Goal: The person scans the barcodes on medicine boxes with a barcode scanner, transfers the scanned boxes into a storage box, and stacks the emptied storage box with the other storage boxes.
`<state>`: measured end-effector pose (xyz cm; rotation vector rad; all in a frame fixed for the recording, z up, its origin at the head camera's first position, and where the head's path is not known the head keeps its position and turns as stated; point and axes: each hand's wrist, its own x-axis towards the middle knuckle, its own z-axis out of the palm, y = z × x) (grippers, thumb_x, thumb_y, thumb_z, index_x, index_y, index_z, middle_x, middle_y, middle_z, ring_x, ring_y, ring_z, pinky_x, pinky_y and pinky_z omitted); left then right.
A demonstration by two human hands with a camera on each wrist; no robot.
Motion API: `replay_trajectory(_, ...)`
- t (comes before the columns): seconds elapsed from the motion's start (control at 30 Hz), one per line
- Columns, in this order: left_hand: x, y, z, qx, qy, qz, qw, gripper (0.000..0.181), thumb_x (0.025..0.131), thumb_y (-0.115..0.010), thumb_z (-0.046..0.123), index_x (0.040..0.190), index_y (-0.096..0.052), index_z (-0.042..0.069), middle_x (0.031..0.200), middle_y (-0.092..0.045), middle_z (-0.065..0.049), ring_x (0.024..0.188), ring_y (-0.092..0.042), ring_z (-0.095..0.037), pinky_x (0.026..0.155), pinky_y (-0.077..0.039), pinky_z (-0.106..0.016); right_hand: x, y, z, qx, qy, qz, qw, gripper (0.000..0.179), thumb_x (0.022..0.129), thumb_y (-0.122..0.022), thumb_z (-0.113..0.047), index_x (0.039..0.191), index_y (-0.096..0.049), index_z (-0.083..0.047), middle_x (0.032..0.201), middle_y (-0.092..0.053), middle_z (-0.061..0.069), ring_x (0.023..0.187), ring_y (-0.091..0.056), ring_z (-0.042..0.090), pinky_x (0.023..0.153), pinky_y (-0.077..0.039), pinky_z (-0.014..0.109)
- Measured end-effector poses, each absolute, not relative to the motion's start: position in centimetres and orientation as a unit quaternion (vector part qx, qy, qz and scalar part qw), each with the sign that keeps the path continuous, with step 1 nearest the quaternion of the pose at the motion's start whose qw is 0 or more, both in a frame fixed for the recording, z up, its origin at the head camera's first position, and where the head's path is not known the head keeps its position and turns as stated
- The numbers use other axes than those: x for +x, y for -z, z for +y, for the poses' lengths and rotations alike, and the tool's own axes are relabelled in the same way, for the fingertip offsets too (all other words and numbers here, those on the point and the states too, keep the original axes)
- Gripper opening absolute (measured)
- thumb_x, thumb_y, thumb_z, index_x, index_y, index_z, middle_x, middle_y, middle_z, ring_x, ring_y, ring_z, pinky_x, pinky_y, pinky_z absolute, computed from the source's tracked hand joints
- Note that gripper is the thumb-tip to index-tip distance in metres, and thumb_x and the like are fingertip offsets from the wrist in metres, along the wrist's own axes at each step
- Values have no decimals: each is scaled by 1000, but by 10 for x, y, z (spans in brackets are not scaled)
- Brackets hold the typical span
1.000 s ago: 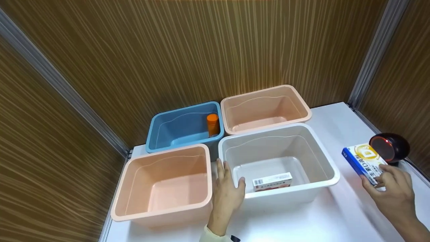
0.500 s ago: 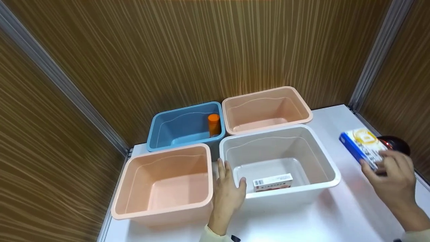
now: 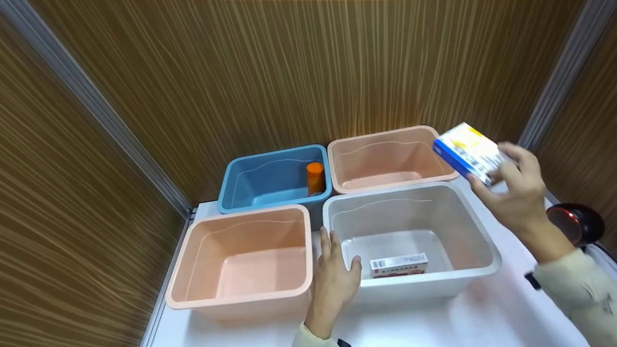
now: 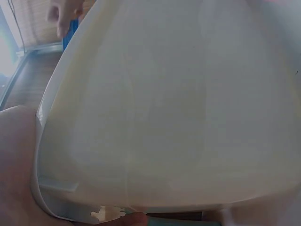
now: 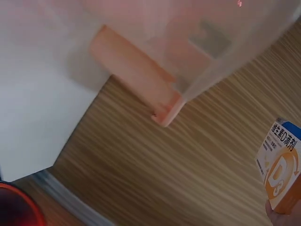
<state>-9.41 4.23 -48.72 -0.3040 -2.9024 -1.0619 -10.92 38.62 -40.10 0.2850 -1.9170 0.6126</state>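
Note:
My right hand (image 3: 518, 195) pinches a white, blue and yellow vitamin D drops box (image 3: 466, 150) by its near end. It is raised in front of the back right pink bin's right end. In the right wrist view the drops box (image 5: 278, 165) shows its printed D3 face at the right edge. My left hand (image 3: 336, 284) rests at the near left corner of the white bin (image 3: 385, 212), fingers straight along its left side and thumb over the front rim. A small white medicine box (image 3: 399, 266) lies inside that bin. The white wall (image 4: 160, 103) fills the left wrist view.
A pink bin (image 3: 308, 260) stands at front left, and another pink bin (image 3: 381, 140) at back right. The blue bin (image 3: 270, 161) at back left holds an orange bottle (image 3: 315, 177). A black scanner with a red light (image 3: 578, 224) stands at the right. Wood-patterned walls enclose the table.
My right hand has lifted the drops box away from the scanner, up and to the left toward the back right pink bin. My left hand stays at the white bin's corner.

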Motion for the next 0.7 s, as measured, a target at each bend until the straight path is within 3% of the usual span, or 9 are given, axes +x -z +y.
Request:
replay_trajectory(0.17,-90,486,46,-97,341,-935,17,80,98,-61,40,159,-27,1,169,-4,-11,123,-55,-34,91,-50,-47,-137,387,384,87,-271,-826,487,38,76,-83,-11,97,-57,9,148,-46,24,124,-52,41,87,-37,6)
replay_trajectory(0.23,-89,486,47,-97,339,-936,16,80,98,-61,40,159,-27,1,169,-4,-10,124,-55,-34,90,-50,-46,-148,385,383,80,-260,-835,477,43,79,-82,-11,108,-58,9,148,-47,24,126,-50,42,90,-44,16)
replay_trajectory(0.3,-89,486,47,-98,336,-937,16,80,98,-60,41,159,-27,1,169,-4,-10,124,-54,-35,90,-50,-46,-159,385,384,89,-244,-844,469,44,82,-78,-14,116,-59,8,142,-50,27,123,-49,46,93,-48,35)
replay_trajectory(0.4,-89,487,48,-98,334,-937,18,80,98,-60,41,159,-27,2,169,-4,-9,126,-53,-35,90,-51,-46,-173,388,385,108,-217,-868,433,43,89,-70,-17,124,-58,6,135,-51,32,119,-46,52,90,-42,63)
replay_trajectory(0.57,-90,487,48,-93,332,-938,16,80,98,-61,41,159,-27,2,169,-5,-9,128,-52,-35,93,-50,-47,-183,399,393,90,-220,-925,295,45,103,-56,-27,137,-55,1,139,-42,37,123,-37,57,93,-34,72)
replay_trajectory(0.7,-91,488,47,-94,331,-939,21,80,97,-61,40,159,-28,1,169,-6,-11,128,-52,-35,95,-49,-49,-187,410,406,69,-229,-951,194,53,106,-50,-34,143,-49,4,140,-35,42,123,-31,60,95,-29,72)
